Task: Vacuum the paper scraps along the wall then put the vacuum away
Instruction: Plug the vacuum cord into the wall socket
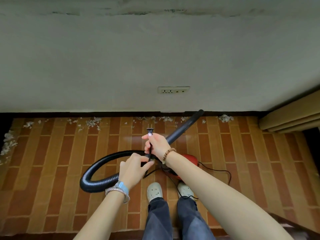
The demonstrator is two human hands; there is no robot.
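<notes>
Left hand (133,168) and right hand (156,143) pinch the cord (150,150) below its plug (150,129), paper scraps (91,122) well beyond.

Left arm (97,220) and right arm (216,193) bare up to the frame edge. Left wrist: watch (121,185) with silver case and pale blue strap, sparkly silver bangle (116,191) right next to it. Right wrist: bracelet (167,154) of brown wooden beads, a few lighter ones. Right hand (156,142): thumbnail pale, glossy. Legs: dark blue-grey jeans (158,219), faded patches. Feet: off-white clogs (154,189), round holes on top.
</notes>
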